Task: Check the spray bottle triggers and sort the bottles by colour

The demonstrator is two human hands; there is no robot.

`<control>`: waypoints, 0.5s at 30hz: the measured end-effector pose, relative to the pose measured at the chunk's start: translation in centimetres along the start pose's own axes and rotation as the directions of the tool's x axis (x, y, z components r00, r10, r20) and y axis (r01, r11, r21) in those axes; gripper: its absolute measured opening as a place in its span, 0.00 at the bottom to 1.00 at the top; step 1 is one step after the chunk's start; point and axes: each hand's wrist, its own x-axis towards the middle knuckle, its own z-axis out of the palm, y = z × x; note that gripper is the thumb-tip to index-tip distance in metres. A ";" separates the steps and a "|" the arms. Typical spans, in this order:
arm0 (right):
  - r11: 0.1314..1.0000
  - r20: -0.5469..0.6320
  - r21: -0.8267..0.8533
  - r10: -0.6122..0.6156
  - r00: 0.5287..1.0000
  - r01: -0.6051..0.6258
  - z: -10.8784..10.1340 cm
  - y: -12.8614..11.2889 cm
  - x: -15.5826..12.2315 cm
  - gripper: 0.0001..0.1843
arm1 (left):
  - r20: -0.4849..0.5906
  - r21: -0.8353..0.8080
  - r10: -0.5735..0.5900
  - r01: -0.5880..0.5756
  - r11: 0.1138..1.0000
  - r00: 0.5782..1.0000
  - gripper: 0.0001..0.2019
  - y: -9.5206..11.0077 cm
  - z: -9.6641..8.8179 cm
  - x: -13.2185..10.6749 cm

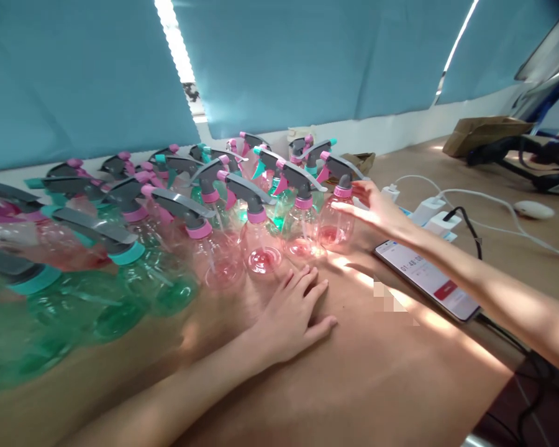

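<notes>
Several clear pink and green spray bottles with grey trigger heads stand crowded on the brown table [377, 372]. My left hand [293, 313] lies flat on the table, fingers stretched out, just in front of a pink bottle [261, 239]; it holds nothing. My right hand [372, 205] reaches across with fingers extended and rests against the side of the rightmost pink bottle [338, 214], not wrapped round it.
A phone [428, 282] with a lit timer screen lies under my right forearm. White chargers [431, 214] and cables run behind it, with a white mouse [533, 209], a cardboard box [484, 133] and blue blinds beyond. The table edge drops off at the lower right.
</notes>
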 end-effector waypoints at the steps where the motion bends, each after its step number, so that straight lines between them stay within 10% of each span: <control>1: 1.000 -0.012 -0.001 0.016 1.000 -0.016 -0.2 0.0 -0.8 0.42 | -0.005 0.001 0.001 -0.001 1.000 1.000 0.29 -0.1 0.0 -0.3; 6: 0.994 -0.057 -0.014 0.106 0.993 -0.107 -0.1 -1.4 -6.9 0.38 | -0.040 -0.004 -0.005 0.005 1.000 0.999 0.28 -0.8 -0.6 -3.7; 10: 1.000 0.156 -0.007 0.027 0.987 -0.026 2.3 -4.4 -11.8 0.27 | -0.069 0.006 -0.068 0.068 0.998 0.995 0.27 -1.7 -1.0 -8.7; 15: 0.961 0.570 -0.070 -0.183 0.801 0.269 8.2 -8.6 -15.1 0.24 | -0.138 0.068 -0.113 0.123 0.990 0.984 0.27 -1.9 -1.6 -15.7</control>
